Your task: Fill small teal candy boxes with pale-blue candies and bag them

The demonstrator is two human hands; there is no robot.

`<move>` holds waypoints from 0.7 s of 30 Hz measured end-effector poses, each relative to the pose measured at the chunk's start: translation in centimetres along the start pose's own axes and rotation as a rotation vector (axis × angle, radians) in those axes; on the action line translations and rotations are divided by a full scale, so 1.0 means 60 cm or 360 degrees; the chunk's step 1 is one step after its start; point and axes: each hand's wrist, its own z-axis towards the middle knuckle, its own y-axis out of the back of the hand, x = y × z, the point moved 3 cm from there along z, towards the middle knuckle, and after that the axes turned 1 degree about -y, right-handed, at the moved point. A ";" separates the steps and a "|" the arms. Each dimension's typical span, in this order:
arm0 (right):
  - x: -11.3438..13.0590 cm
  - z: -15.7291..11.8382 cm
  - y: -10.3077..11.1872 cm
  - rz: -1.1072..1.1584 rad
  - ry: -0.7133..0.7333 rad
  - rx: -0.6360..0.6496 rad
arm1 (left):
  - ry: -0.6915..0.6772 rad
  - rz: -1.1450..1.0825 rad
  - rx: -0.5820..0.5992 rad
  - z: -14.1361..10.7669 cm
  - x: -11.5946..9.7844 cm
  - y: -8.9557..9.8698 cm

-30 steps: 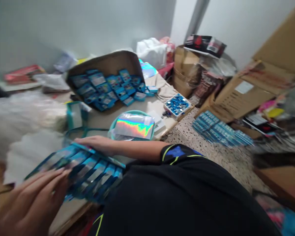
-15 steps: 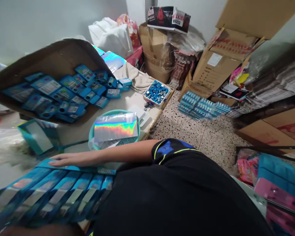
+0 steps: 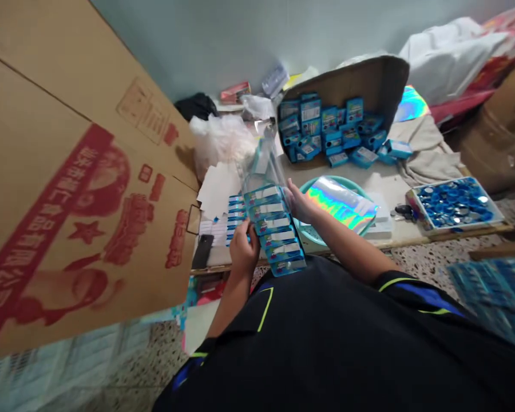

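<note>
A clear plastic strip of blue packets [image 3: 277,229] hangs between my hands, its lower end near my shirt. My left hand [image 3: 244,246] is closed on the strip's left edge. On the other side, my right hand [image 3: 299,201] rests against the strip's right edge, fingers pointing up; its grip is partly hidden by the plastic. Behind the strip, more blue packets [image 3: 235,220] lie on the table. A teal basin [image 3: 305,232] holding a shiny holographic sheet [image 3: 341,203] stands right of my right hand.
A large printed carton [image 3: 150,200] rises at the left. An open brown box [image 3: 390,86] of small blue boxes sits at the back. On the right is a tray [image 3: 455,203] of blue round pieces. A phone [image 3: 202,252] lies near the table's front edge.
The view has swung left, bringing the large carton into sight. My right hand was stretched over a row of blue packets; now both hands are at the strip, in front of my body.
</note>
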 end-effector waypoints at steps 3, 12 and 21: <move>-0.020 0.007 -0.022 -0.0036 -0.0096 0.0031 | 0.0093 -0.0100 -0.0007 -0.023 -0.002 0.001; -0.092 -0.034 -0.008 -0.0094 -0.0384 0.0142 | -0.0085 0.0155 -0.0232 -0.071 -0.037 0.027; -0.139 -0.074 0.006 0.0071 -0.0618 0.0234 | -0.0381 0.0257 -0.0107 -0.170 -0.072 0.056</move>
